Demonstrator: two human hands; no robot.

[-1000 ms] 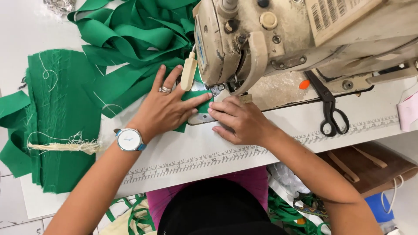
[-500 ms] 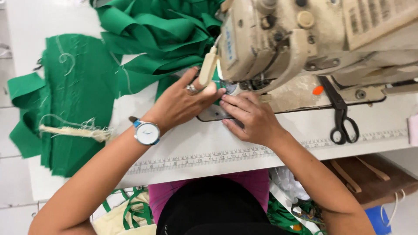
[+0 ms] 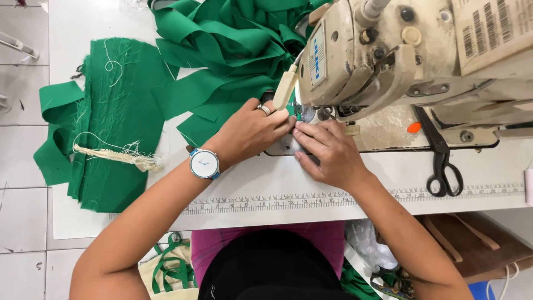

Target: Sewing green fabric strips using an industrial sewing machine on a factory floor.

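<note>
Your white worktable (image 3: 311,183), with a printed ruler strip along its near edge, spans the frame over pale floor tiles. At centre, your left hand (image 3: 250,132), with ring and wristwatch, lies flat, fingers extended and close together, pressing a small green fabric piece (image 3: 295,110) beneath the head of the worn cream industrial sewing machine (image 3: 400,61). Your right hand (image 3: 327,153) meets it from the right, fingertips (image 3: 302,129) pinched narrowly at the fabric edge, touching the left fingertips. The piece lies just ahead of both hands, toward the needle; its long axis probably runs away from you, though the machine hides most of it. Black-handled scissors (image 3: 441,161) rest at right; loose green fabric strips (image 3: 222,50) are heaped upper centre.
</note>
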